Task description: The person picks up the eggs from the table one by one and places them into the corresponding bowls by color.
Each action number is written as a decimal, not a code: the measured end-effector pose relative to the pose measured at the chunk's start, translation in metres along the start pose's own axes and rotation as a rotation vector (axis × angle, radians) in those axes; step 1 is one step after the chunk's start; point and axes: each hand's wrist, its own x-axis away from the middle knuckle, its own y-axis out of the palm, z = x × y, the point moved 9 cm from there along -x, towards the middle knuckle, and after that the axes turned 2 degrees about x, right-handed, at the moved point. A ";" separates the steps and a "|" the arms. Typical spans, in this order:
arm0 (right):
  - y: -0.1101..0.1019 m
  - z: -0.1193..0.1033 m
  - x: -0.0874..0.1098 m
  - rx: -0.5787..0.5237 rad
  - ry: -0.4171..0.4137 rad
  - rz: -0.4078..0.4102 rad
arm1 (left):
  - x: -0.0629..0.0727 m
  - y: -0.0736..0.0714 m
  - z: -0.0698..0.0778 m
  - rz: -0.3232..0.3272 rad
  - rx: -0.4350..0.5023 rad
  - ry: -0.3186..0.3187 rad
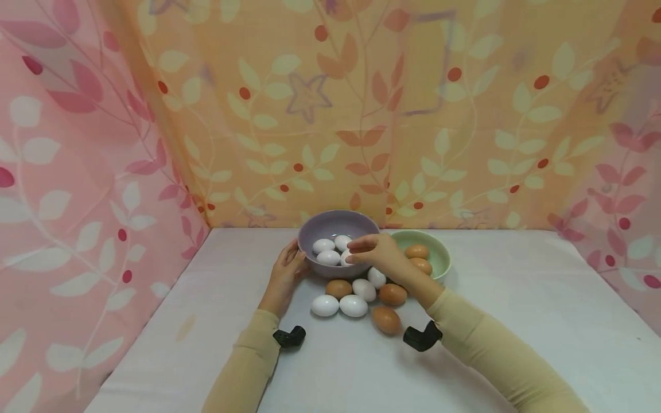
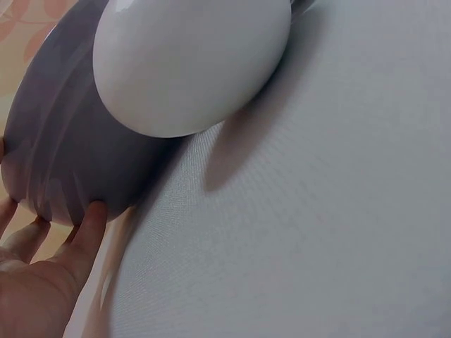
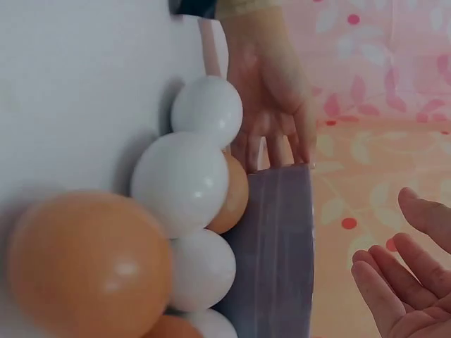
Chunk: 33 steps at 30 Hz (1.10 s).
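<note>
A: Sleeves; how are they entered?
B: Left sleeve point(image 1: 242, 355), one, long, beige; right sleeve point(image 1: 496, 350), one, matching; both in plain cloth, close-fitting, lightly creased, each ending at the wrist.
A: Fittings?
B: Left wrist unit point(image 1: 289, 337), one, black, compact, bent like a pipe elbow; right wrist unit point(image 1: 423, 336), one, black, likewise angular; each juts from the inner side of its cuff; finer surface detail too small to read.
A: Extremities?
B: Left hand point(image 1: 285, 272), bare; right hand point(image 1: 383, 252), bare; fingers point(image 3: 380, 296) uncovered.
</note>
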 end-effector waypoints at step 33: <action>-0.020 0.053 0.107 -0.114 0.098 -0.006 | -0.002 -0.001 -0.001 0.004 0.001 -0.016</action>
